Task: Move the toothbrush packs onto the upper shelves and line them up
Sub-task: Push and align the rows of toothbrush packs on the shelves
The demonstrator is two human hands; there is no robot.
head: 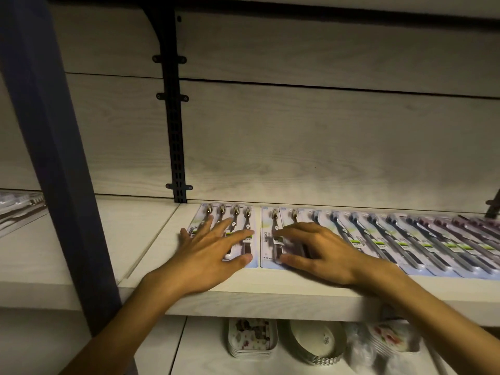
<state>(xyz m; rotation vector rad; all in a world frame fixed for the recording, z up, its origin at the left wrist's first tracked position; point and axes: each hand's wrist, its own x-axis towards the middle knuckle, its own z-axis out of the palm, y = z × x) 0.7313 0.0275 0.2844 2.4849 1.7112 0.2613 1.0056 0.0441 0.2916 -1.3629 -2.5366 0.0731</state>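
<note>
Pale wood-grain shelf (81, 247), lit from above, dark below. Far left: dark blue post (54, 158) crosses the view, a few more packs (19, 207) blurred behind it on the next bay. Black slotted upright (176, 131) on the back wall, ends at shelf level.

Left hand (211, 253): fingers spread flat, pressing down on the leftmost pack (227, 212), thumb near its front right corner. Pack lies flat, heads toward the wall.

Right hand (319, 250): fingers spread, resting on the second pack (270, 244), just beside the first, narrow gap between them. Neither hand pinches anything.

Right of that: row of packs (419, 239) lying flat, overlapping, running off the right edge.

Lower shelf: patterned trays (251, 339), stacked plates (316, 342), flowered dishes (389, 339), blurred.
</note>
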